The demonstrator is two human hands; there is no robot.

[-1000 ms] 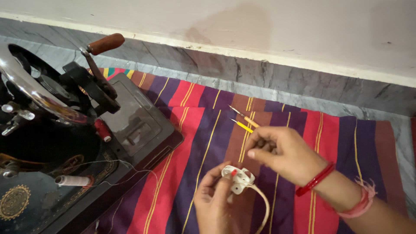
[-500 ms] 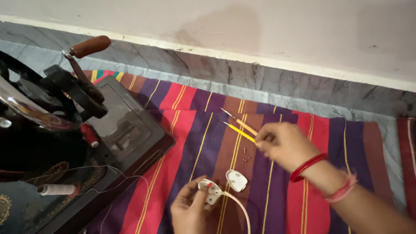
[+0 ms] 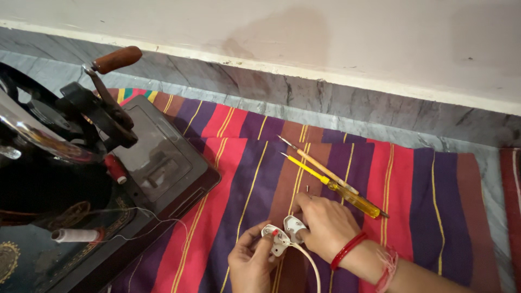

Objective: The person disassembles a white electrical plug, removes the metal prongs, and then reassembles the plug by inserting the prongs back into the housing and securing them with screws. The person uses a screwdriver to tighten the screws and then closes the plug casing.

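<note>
One head view looks steeply down, close above the hands [image 3: 293, 244].

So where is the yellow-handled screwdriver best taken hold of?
Probably by the clear yellow handle of the yellow-handled screwdriver, coming from above: it lies flat on the striped cloth, handle thickest and nearest the right hand, thin shaft pointing away.

A black hand-crank sewing machine [image 3: 65, 179] stood on a striped red and purple cloth [image 3: 244, 157] near two yellow-handled screwdrivers [image 3: 347, 195].
</note>
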